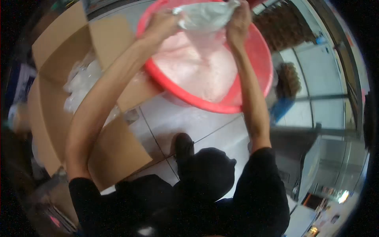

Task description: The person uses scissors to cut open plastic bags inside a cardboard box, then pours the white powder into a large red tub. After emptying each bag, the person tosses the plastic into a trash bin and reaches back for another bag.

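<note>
A clear plastic bag (207,16) is stretched between my two hands over a large red basin (177,87). My left hand (162,24) is closed on the bag's left edge, and my right hand (239,25) grips its right end. White powdery or grainy stuff (209,79) lies heaped in the basin below, tinted pink by the plastic. The lower part of the bag is blurred and overlaps the heap in this view.
Left of the basin stands an open cardboard box (53,98) with filled clear plastic bags (83,85) inside. Stacked brown egg trays (286,27) are at the upper right, beside a glass-fronted cabinet (327,71). My dark shoe (184,145) rests on the tiled floor (169,118).
</note>
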{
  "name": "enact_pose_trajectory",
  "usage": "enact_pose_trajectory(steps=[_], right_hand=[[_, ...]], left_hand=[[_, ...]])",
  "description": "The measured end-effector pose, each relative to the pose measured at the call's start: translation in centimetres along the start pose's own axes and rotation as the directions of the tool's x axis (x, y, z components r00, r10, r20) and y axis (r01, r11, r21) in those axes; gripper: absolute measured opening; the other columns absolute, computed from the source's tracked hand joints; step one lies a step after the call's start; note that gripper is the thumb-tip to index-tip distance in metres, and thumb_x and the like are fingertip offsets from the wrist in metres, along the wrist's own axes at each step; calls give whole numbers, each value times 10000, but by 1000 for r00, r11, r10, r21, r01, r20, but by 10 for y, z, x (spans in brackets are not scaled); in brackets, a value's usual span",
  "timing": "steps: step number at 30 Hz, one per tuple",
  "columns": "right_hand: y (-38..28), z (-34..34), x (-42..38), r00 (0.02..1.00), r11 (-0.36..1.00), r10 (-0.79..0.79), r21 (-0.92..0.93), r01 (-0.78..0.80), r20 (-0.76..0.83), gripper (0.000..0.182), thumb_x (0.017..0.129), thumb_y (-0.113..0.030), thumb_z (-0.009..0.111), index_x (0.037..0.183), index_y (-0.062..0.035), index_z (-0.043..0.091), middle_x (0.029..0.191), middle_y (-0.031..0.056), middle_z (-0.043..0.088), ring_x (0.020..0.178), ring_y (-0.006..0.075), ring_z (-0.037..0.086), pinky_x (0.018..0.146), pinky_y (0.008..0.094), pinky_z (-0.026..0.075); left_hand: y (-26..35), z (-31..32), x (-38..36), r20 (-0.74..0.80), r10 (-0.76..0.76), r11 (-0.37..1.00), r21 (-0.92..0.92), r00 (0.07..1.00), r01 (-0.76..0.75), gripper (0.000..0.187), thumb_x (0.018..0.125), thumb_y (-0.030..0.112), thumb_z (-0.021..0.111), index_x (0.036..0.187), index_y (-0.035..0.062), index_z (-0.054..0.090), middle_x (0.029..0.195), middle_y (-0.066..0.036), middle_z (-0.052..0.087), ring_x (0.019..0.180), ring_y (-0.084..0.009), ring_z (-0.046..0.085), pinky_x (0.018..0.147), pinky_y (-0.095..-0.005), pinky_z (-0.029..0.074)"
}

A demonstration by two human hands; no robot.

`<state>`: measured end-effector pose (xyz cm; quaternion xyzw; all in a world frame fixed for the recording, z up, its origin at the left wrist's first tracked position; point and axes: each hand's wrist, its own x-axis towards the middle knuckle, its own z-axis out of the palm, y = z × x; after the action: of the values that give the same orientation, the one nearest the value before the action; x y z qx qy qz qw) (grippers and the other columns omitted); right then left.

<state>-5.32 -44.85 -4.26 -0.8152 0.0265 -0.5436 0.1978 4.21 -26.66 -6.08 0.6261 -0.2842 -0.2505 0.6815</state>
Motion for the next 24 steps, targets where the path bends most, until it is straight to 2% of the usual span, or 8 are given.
enact_pose_trajectory(steps=[3, 4, 9, 13, 16, 18, 20, 24], right_hand=[[-7, 6, -1, 967, 951, 161, 293, -98, -198, 207, 843, -213, 476, 901, -22, 528, 797, 116, 527, 733, 243, 503, 661, 325, 407], [-12, 7, 2, 937, 900, 209, 430, -72, -280, 199, 817, -223, 513, 861, -30, 535, 758, 118, 530, 704, 249, 513, 635, 334, 414], [-25, -7, 3, 951, 869, 215, 489, -82, -222, 396, 793, -386, 597, 698, -12, 512, 584, 77, 520, 543, 164, 475, 517, 313, 395], [-25, -57, 4, 910, 907, 414, 71, -415, 27, 312, 820, -338, 572, 781, -29, 543, 672, 114, 576, 627, 242, 561, 585, 339, 432], [-41, -164, -33, 986, 927, -86, -351, 131, 140, 377, 763, -352, 631, 998, -75, 527, 917, 118, 581, 846, 270, 552, 735, 364, 426], [-47, -270, -64, 900, 618, -219, -660, 426, 376, 305, 707, -295, 662, 914, -91, 568, 884, 105, 580, 849, 293, 554, 746, 393, 426], [-70, -362, -114, 989, 589, 53, -804, 82, 140, 280, 717, -275, 683, 877, -70, 577, 786, 83, 543, 755, 252, 539, 661, 348, 426], [-112, -506, -210, 967, 33, 238, -996, 87, 92, 229, 753, -259, 659, 846, -77, 554, 789, 62, 509, 713, 215, 500, 594, 313, 403]], left_hand=[[-9, -7, 32, -171, 490, 829, 396, 855, -396, 312, 748, 211, 651, 980, 19, 570, 920, -96, 563, 808, -202, 561, 627, -266, 467], [14, 6, 26, -229, 249, 967, 117, 941, -227, 302, 740, 195, 658, 968, 16, 572, 978, -107, 547, 836, -224, 567, 644, -299, 496], [36, -3, 36, -148, 467, 882, 157, 872, -445, 406, 766, 195, 660, 1095, 34, 486, 943, -98, 603, 816, -177, 579, 701, -314, 490], [64, -5, 42, -108, 332, 943, 71, 937, -326, 355, 794, 229, 635, 1062, 20, 531, 968, -69, 576, 867, -159, 556, 735, -293, 473], [38, -42, 95, -7, 400, 904, 166, 916, -394, 367, 832, 253, 587, 1108, 27, 499, 1086, -77, 526, 972, -181, 516, 808, -314, 385], [40, -50, 100, 77, 577, 788, 209, 813, -579, 297, 850, 231, 558, 1067, 45, 478, 1023, -96, 533, 917, -202, 511, 771, -335, 281], [39, -50, 94, 112, 649, 713, 253, 752, -653, 262, 859, 221, 543, 1046, 53, 468, 990, -106, 537, 890, -213, 509, 755, -346, 233], [61, -26, 83, 84, 601, 732, 341, 795, -589, 260, 860, 221, 542, 1044, 50, 472, 985, -108, 538, 891, -215, 511, 764, -350, 249]])
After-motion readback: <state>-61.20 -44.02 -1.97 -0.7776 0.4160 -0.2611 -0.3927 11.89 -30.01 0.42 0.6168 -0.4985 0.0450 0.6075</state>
